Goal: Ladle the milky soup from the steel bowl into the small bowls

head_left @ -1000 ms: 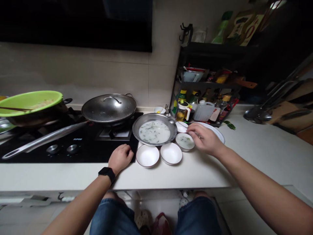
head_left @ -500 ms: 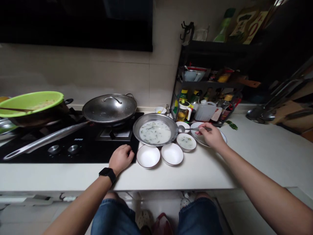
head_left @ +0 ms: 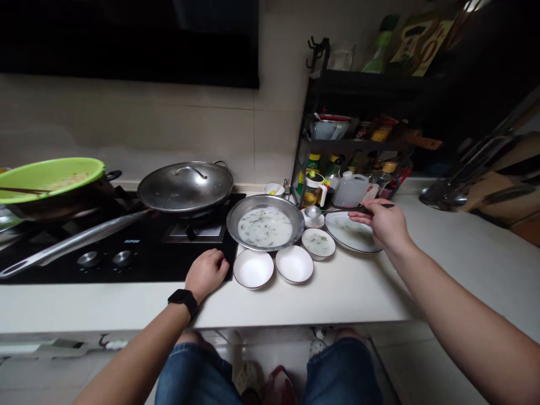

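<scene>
In my right hand (head_left: 386,226) is the handle of a ladle (head_left: 313,212), reaching left over an oval white plate (head_left: 361,239). The ladle's bowl is above a small white dish (head_left: 317,221), beside a metal basin (head_left: 233,226) of whitish soup with green bits. A white bowl (head_left: 319,254) below it holds some of the same soup. Two more white bowls, one left (head_left: 253,269) and one right (head_left: 294,264), stand in front of the basin with nothing visible inside. My left hand (head_left: 206,274) rests with curled fingers at the cooktop's right edge, left of these bowls.
On the black cooktop (head_left: 156,261) sits a lidded pan (head_left: 185,188) with a long metal handle pointing left. A green basin (head_left: 63,169) is at far left. Behind the dishes, a dark rack (head_left: 358,143) holds bottles and jars. Ladles (head_left: 436,194) lie at far right.
My right hand has moved right with the ladle, its bowl now clear of the metal basin's rim. My left hand stays in place. The view has shifted slightly.
</scene>
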